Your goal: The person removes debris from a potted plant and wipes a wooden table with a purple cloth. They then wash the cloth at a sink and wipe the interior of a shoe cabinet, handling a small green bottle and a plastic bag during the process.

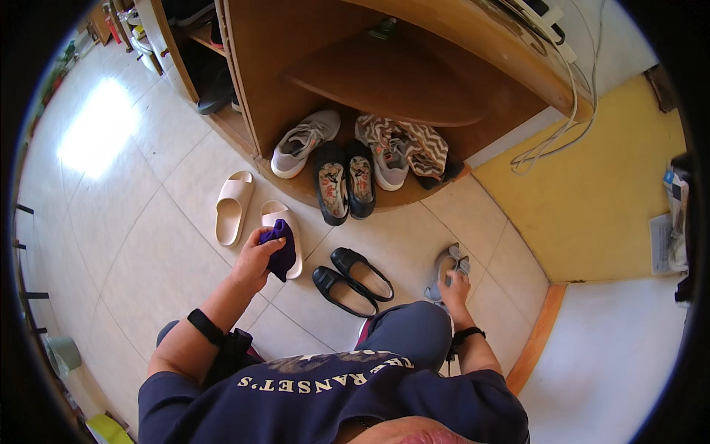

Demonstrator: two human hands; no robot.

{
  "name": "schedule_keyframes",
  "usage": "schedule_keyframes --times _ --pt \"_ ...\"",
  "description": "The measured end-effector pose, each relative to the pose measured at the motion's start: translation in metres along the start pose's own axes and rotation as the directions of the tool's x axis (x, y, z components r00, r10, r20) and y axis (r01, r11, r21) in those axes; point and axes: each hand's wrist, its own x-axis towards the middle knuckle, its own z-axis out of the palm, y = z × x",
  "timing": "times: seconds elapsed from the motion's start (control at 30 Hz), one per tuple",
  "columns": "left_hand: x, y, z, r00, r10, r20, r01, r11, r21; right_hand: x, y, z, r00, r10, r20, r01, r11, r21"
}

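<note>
My left hand (256, 256) grips a bunched dark purple cloth (282, 252) above one of two beige slide sandals (232, 208). Over at the right, my right hand (456, 287) is on a pair of grey shoes with bows (447, 265); its fingertips reach the shoe opening, and whether they pinch it cannot be told. Between my hands a pair of black slip-on shoes (355, 282) rests on the tiled floor. Grey sneakers (299, 147), black shoes with patterned insoles (333, 186) and a zigzag-patterned cloth (427, 147) lie on the cabinet's bottom shelf.
A wooden cabinet (260, 66) with a curved shelf (388, 83) stands ahead, with more shoes in its left compartment. Pale cables (571, 116) hang at the upper right beside a yellow wall panel (532, 222). A bin (65, 352) is at the lower left.
</note>
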Motion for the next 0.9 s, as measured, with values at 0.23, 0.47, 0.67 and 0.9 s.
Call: schedule_keyframes --times 0.23,0.47,0.67,0.9 --pt "-0.002 0.014 0.046 0.987 0.001 0.163 0.021 0.991 -0.135 0.111 -0.181 -0.096 0.893 -0.441 0.084 0.244 0.634 0.733" --pt "0.013 0.026 0.065 0.983 0.071 0.170 -0.060 0.996 -0.066 0.233 -0.331 -0.165 0.836 -0.520 -0.174 0.477 0.533 0.699" --pt "0.035 0.009 0.064 0.992 0.053 0.115 -0.044 0.996 -0.075 0.369 -0.378 -0.139 0.762 -0.556 -0.333 0.643 0.711 0.284" --pt "0.042 -0.008 0.043 0.999 0.007 0.043 -0.003 0.995 -0.103 0.504 -0.403 -0.083 0.717 -0.646 -0.262 0.591 0.763 -0.261"
